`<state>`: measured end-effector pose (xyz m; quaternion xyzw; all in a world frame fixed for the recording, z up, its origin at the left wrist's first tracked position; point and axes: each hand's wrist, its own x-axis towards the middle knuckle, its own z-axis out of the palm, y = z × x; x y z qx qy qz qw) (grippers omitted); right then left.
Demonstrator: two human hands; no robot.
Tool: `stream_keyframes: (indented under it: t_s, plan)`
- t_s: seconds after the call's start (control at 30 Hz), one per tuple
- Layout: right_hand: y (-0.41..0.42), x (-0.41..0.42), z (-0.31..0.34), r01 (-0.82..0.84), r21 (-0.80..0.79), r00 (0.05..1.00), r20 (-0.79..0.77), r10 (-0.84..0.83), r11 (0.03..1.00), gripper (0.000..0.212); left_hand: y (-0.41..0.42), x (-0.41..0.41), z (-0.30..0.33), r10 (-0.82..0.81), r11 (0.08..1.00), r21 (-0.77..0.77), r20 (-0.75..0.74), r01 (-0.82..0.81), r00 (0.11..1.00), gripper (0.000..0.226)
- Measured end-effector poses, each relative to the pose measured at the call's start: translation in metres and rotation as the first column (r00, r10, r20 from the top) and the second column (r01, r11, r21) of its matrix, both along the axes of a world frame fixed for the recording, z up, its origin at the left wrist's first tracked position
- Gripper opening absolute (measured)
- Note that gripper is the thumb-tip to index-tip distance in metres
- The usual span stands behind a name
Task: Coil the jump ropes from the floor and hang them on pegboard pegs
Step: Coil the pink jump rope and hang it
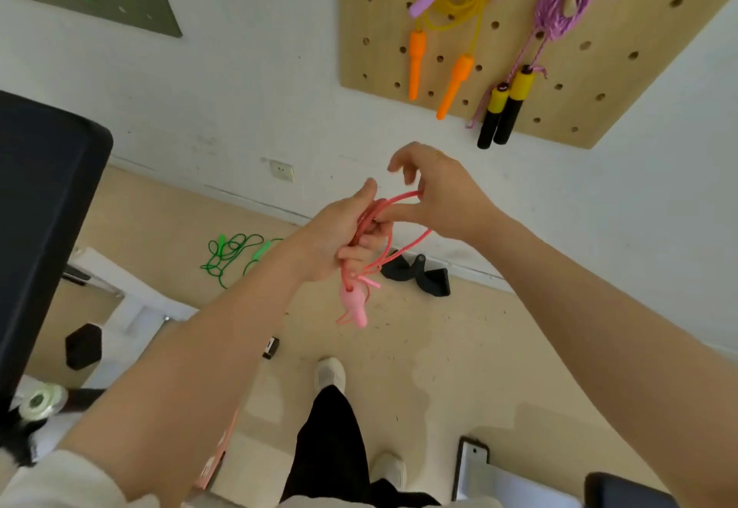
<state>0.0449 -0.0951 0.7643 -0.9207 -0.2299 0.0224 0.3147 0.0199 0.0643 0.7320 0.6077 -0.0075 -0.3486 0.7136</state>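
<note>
The tan floor [459, 347] fills the lower half, the white wall [239, 88] above it. Up at one o'clock the wooden pegboard [383, 48] already carries a yellow jump rope [451, 0] with orange handles and, just right of it, a purple jump rope [559, 8] with black-and-yellow handles. At dead centre the left hand [339, 232] grips the gathered loops of the pink jump rope [383, 212], fingers curled round the bundle, its pink handle [353, 301] dangling below at six o'clock. The right hand [435, 192], touching at three o'clock, pinches a loop of that rope, other fingers spread. At nine o'clock, the green jump rope [233, 254] lies tangled on the floor by the wall.
</note>
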Motion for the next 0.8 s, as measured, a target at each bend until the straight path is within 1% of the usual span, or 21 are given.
stream_keyframes:
  t_s: [0.03,0.07,0.1,0.13,0.17,0.2,0.27,0.33,0.4,0.47,0.57,0.63,0.67,0.7,0.73,0.77,0.8]
  plan:
    - [-0.004,-0.008,0.0,-0.027,0.048,0.997,-0.074,0.03,0.998,0.05,-0.004,-0.01,0.005,-0.029,0.999,0.033,-0.013,0.029,1.0,0.055]
    - [-0.008,-0.016,0.001,-0.054,0.086,0.984,-0.163,0.067,0.995,0.047,-0.007,-0.016,0.007,-0.055,0.996,0.076,0.008,0.054,0.998,0.054]
    - [-0.01,-0.022,0.002,-0.077,0.117,0.962,-0.252,0.104,0.99,0.036,-0.011,-0.022,0.011,-0.063,0.993,0.102,0.041,0.058,0.997,0.054]
    - [-0.013,-0.027,0.004,-0.087,0.145,0.939,-0.32,0.13,0.986,0.023,-0.013,-0.026,0.014,-0.046,0.995,0.096,0.086,0.038,0.995,0.057]
    - [-0.016,-0.031,0.007,-0.071,0.175,0.93,-0.344,0.129,0.982,0.017,-0.014,-0.029,0.015,0.009,0.998,0.06,0.117,-0.016,0.993,0.059]
    - [-0.019,-0.033,0.009,-0.036,0.216,0.934,-0.34,0.11,0.976,0.021,-0.014,-0.032,0.015,0.077,0.997,-0.011,0.135,-0.076,0.988,0.061]
    - [-0.024,-0.037,0.012,0.067,0.373,0.928,-0.365,0.079,0.925,0.031,-0.012,-0.037,0.013,0.198,0.961,-0.225,0.165,-0.159,0.966,0.063]
    - [-0.024,-0.038,0.011,0.117,0.501,0.905,-0.409,0.115,0.858,0.037,-0.011,-0.042,0.013,0.244,0.9,-0.406,0.17,-0.158,0.955,0.058]
    - [-0.02,-0.037,0.009,0.115,0.522,0.9,-0.414,0.134,0.845,0.038,-0.012,-0.042,0.016,0.26,0.859,-0.487,0.154,-0.156,0.953,0.052]
    - [-0.022,-0.031,0.005,0.109,0.507,0.898,-0.42,0.135,0.855,0.033,-0.01,-0.038,0.022,0.275,0.83,-0.53,0.12,-0.173,0.954,0.051]
    - [-0.042,-0.019,-0.009,0.142,0.419,0.88,-0.468,0.079,0.897,0.022,0.003,-0.026,0.029,0.305,0.798,-0.565,0.075,-0.211,0.95,0.05]
    - [-0.052,-0.013,-0.021,0.181,0.298,0.88,-0.475,-0.018,0.937,0.028,0.009,-0.02,0.027,0.289,0.806,-0.552,0.055,-0.212,0.956,0.047]
    - [-0.052,-0.009,-0.026,0.189,0.211,0.882,-0.466,-0.072,0.959,0.031,0.009,-0.018,0.026,0.282,0.815,-0.537,0.039,-0.218,0.959,0.044]
    - [-0.046,-0.005,-0.029,0.163,0.094,0.886,-0.451,-0.104,0.982,0.032,0.007,-0.015,0.025,0.276,0.828,-0.513,0.02,-0.227,0.961,0.04]
    - [-0.037,-0.003,-0.03,0.09,-0.054,0.892,-0.44,-0.105,0.994,0.031,0.003,-0.013,0.023,0.272,0.842,-0.484,-0.001,-0.239,0.962,0.034]
    - [-0.025,-0.002,-0.03,-0.024,-0.213,0.902,-0.427,-0.071,0.977,0.031,-0.001,-0.01,0.022,0.273,0.858,-0.448,-0.016,-0.252,0.962,0.031]
    - [-0.011,-0.003,-0.028,-0.143,-0.352,0.911,-0.412,-0.016,0.925,0.032,-0.005,-0.005,0.02,0.278,0.879,-0.399,-0.016,-0.261,0.96,0.03]
